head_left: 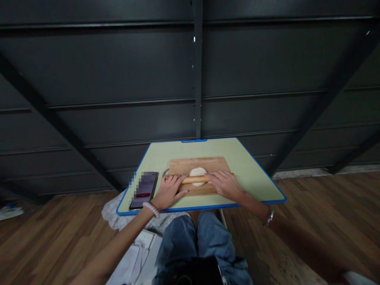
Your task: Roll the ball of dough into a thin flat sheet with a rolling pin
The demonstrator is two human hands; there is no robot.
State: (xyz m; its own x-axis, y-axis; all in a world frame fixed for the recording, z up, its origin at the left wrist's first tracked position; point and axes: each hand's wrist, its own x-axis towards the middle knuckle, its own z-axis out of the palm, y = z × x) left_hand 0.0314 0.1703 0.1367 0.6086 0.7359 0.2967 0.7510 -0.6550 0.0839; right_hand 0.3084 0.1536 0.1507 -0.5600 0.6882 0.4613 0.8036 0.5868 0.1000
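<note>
A wooden rolling pin lies crosswise over a round, flattened piece of pale dough. Beneath the dough is a wooden cutting board with a metal handle at its left end. My left hand rests on the left end of the pin, its fingers bent over it and the thumb held out toward me. On the right end, my right hand presses with its fingers laid over the wood. The dough shows between both hands, in front of and behind the pin.
A pale green folding table with a blue edge carries the board. At its left lies a phone, partly pixelated. White bags or cloth sit on the floor at the lower left. A dark panelled wall rises behind the table.
</note>
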